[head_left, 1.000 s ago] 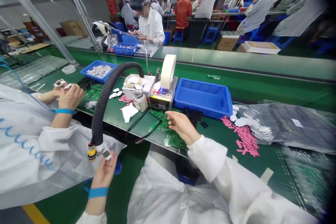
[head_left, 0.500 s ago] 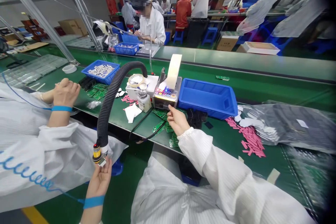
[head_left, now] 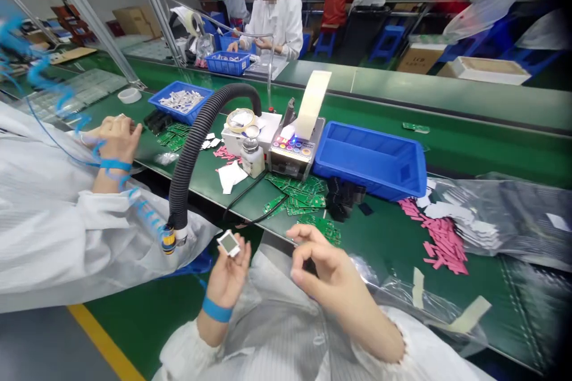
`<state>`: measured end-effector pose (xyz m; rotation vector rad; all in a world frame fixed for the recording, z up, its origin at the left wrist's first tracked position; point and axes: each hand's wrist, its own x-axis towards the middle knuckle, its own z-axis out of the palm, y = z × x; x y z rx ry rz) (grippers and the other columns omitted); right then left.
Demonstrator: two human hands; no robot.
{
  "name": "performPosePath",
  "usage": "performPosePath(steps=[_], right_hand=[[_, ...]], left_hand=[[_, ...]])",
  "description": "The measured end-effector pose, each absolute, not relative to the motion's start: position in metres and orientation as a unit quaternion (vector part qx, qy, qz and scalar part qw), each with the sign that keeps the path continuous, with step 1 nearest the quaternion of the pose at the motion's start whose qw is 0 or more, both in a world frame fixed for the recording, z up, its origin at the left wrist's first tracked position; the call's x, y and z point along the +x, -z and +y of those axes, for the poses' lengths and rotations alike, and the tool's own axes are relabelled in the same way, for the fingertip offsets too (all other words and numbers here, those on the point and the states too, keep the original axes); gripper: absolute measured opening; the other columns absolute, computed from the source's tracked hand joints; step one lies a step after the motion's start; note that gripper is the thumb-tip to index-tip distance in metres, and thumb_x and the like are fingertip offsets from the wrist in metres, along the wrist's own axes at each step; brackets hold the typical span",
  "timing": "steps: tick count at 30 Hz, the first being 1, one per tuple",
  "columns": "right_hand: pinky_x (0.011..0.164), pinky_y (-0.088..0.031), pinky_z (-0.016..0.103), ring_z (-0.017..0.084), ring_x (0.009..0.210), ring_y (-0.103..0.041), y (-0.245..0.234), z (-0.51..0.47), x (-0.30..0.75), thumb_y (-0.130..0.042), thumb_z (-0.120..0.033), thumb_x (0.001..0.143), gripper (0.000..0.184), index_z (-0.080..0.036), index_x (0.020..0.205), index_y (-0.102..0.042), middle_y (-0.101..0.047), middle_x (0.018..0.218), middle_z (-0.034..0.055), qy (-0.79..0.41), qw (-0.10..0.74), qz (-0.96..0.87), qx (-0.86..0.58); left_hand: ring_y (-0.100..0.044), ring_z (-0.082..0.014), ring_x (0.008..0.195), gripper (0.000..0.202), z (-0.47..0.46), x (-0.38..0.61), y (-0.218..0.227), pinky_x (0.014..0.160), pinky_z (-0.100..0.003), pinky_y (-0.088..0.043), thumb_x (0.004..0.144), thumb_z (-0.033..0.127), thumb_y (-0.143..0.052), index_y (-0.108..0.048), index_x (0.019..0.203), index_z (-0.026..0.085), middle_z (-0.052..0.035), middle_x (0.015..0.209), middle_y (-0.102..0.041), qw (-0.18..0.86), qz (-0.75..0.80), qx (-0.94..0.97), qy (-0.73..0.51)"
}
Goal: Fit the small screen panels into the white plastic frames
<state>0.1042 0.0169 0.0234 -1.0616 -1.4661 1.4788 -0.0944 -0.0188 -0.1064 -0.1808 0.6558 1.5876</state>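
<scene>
The white-framed square part [head_left: 229, 243] is at the fingertips of the left hand [head_left: 227, 278], tilted, with its grey centre showing. That hand is palm-up in a narrow pinch, past the front edge of the green assembly bench [head_left: 393, 229], with no contact with the bench.

The right hand [head_left: 333, 283] is narrow, fingers curled, thumb and forefinger close together, with nothing visible between them. Open room remains between the 2 hands. The right hand's fingertips are just short of the bench edge, near the green circuit boards [head_left: 322, 228]. More boards [head_left: 295, 196] lie in a loose heap beyond them, in front of the tape dispenser [head_left: 295, 158].

To the left of the part, and near it, hangs the black corrugated hose [head_left: 194, 158], ending in a yellow-and-black nozzle [head_left: 168, 241]; the 2 are not touching. The co-worker's hand [head_left: 117, 141], with a blue wrist strap, works at the far left.

The blue plastic tray [head_left: 370, 161] stands on the bench to the right of the dispenser. Beyond it lie pink strips [head_left: 444, 244] and a grey plastic bag [head_left: 504, 208].
</scene>
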Motion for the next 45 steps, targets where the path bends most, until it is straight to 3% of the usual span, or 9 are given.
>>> performPosePath(steps=[3, 7, 12, 26, 32, 35, 39, 42, 45], right_hand=[[0.1, -0.035, 0.047, 0.027, 0.118, -0.047, -0.028, 0.005, 0.115, -0.064, -0.027, 0.075, 0.012, -0.02, 0.065, -0.061, -0.049, 0.128, 0.0083, -0.501, 0.375, -0.668, -0.404], [0.096, -0.04, 0.049, 0.03, 0.121, -0.044, -0.037, 0.004, 0.125, -0.061, -0.025, 0.079, 0.015, -0.021, 0.065, -0.062, -0.043, 0.135, 0.0067, -0.364, 0.396, -0.721, -0.438], [0.092, -0.041, 0.05, 0.031, 0.12, -0.044, -0.041, 0.008, 0.135, -0.06, -0.025, 0.08, 0.015, -0.022, 0.065, -0.062, -0.047, 0.131, 0.0062, -0.234, 0.438, -0.714, -0.494], [0.089, -0.04, 0.047, 0.029, 0.11, -0.052, -0.033, 0.017, 0.134, -0.058, -0.028, 0.08, 0.017, -0.022, 0.064, -0.06, -0.056, 0.119, 0.007, -0.293, 0.446, -0.648, -0.544], [0.088, -0.04, 0.047, 0.028, 0.107, -0.053, -0.025, 0.024, 0.126, -0.057, -0.027, 0.079, 0.02, -0.021, 0.061, -0.056, -0.059, 0.111, 0.0074, -0.247, 0.44, -0.658, -0.559], [0.09, -0.038, 0.049, 0.029, 0.111, -0.05, -0.013, 0.028, 0.122, -0.055, -0.028, 0.082, 0.009, -0.021, 0.079, -0.059, -0.056, 0.118, 0.0115, -0.134, 0.422, -0.7, -0.56], [0.102, -0.021, 0.059, 0.033, 0.13, -0.031, 0.006, 0.023, 0.123, -0.05, -0.034, 0.088, 0.038, -0.021, 0.124, -0.048, -0.044, 0.138, 0.0118, -0.024, 0.309, -0.858, -0.409], [0.101, -0.014, 0.066, 0.039, 0.134, -0.02, 0.016, 0.014, 0.129, -0.049, -0.047, 0.088, 0.054, -0.019, 0.133, -0.042, -0.037, 0.145, 0.0114, -0.062, 0.196, -0.917, -0.342], [0.101, -0.022, 0.062, 0.036, 0.131, -0.028, 0.018, 0.009, 0.136, -0.046, -0.048, 0.089, 0.05, -0.019, 0.13, -0.044, -0.039, 0.143, 0.0141, -0.125, 0.216, -0.908, -0.335]], left_hand=[[-0.066, -0.015, 0.099, 0.017, -0.011, -0.041, 0.068, 0.104, -0.035, -0.04, 0.084, 0.024, -0.057, -0.07, 0.094, 0.022, -0.0027, 0.1, -0.074, 0.744, 0.242, -0.015, -0.623], [-0.066, -0.0155, 0.088, 0.031, -0.002, 0.0, 0.024, 0.093, -0.032, -0.045, 0.065, 0.034, -0.077, -0.07, 0.092, 0.022, 0.0001, 0.091, -0.074, 0.808, 0.228, 0.052, -0.541], [-0.064, -0.0155, 0.088, 0.036, 0.001, 0.015, 0.008, 0.094, -0.032, -0.042, 0.059, 0.035, -0.08, -0.069, 0.089, 0.02, -0.0008, 0.089, -0.072, 0.807, 0.238, 0.072, -0.536], [-0.065, -0.0125, 0.086, 0.034, 0.001, 0.021, 0.008, 0.086, -0.027, -0.047, 0.057, 0.027, -0.082, -0.071, 0.089, 0.024, 0.002, 0.091, -0.074, 0.783, 0.245, 0.057, -0.569], [-0.065, -0.0144, 0.088, 0.037, 0.003, 0.022, 0.015, 0.092, -0.029, -0.044, 0.058, 0.03, -0.081, -0.069, 0.092, 0.022, 0.0003, 0.092, -0.072, 0.758, 0.281, 0.079, -0.583], [-0.064, -0.0143, 0.093, 0.03, 0.005, 0.017, 0.021, 0.093, -0.027, -0.044, 0.066, 0.03, -0.076, -0.069, 0.093, 0.021, -0.0005, 0.093, -0.073, 0.753, 0.298, 0.068, -0.583], [-0.063, -0.0124, 0.098, 0.017, 0.004, 0.0, 0.037, 0.088, -0.024, -0.046, 0.079, 0.032, -0.063, -0.069, 0.093, 0.023, 0.0, 0.099, -0.072, 0.781, 0.319, 0.028, -0.536], [-0.064, -0.0092, 0.092, 0.013, -0.001, -0.013, 0.049, 0.087, -0.022, -0.047, 0.08, 0.031, -0.063, -0.069, 0.09, 0.025, 0.0027, 0.093, -0.073, 0.793, 0.347, 0.001, -0.5], [-0.065, -0.0106, 0.084, 0.012, -0.005, -0.019, 0.051, 0.084, -0.023, -0.047, 0.073, 0.028, -0.07, -0.071, 0.084, 0.022, 0.0011, 0.085, -0.073, 0.794, 0.358, 0.035, -0.489]])
